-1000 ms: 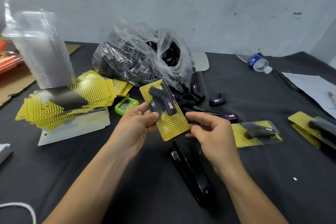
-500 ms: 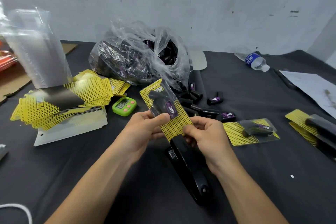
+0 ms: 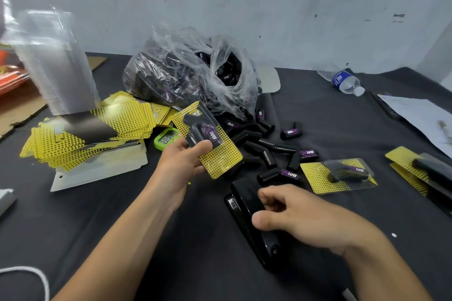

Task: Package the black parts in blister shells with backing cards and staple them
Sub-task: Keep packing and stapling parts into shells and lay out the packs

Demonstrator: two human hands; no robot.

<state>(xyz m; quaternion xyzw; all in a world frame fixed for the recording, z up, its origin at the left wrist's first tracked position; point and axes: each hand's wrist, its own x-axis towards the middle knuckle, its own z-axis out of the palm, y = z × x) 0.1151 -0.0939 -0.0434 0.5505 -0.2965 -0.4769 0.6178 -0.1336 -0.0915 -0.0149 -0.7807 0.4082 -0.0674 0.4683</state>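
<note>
1. Half a second ago both hands held the pack. Now the right hand (image 3: 313, 220) has let go of its lower edge and come down over the stapler (image 3: 244, 199). The left hand (image 3: 181, 164) carries the pack (image 3: 215, 154) alone, a little further from the stapler.
2. The left hand grips the pack, with the thumb across the front just under the clear shell and the fingers behind the yellow card. The pack is tilted and held above the table (image 3: 122, 227), near the green timer (image 3: 166, 139).
3. The right hand is half closed, with its fingers curved over the top of the stapler and the thumb at the near side. It seems to touch the stapler, but I cannot tell if the grip is already closed around it.
4. The held pack already has a black part inside the shell and a card behind it. A staple would be too small to see, so I judge that stapling is the step in hand.
5. One closed pack (image 3: 340, 176) lies on the table just right of the stapler, and a few more (image 3: 415, 168) lie at the right edge.
6. Much work seems to remain. Many loose black parts (image 3: 269, 151) lie behind the stapler, and the plastic bag (image 3: 186, 76) holds more of them. At the left are a pile of yellow cards (image 3: 93, 134) and a tall stack of clear shells (image 3: 53, 63).
</note>
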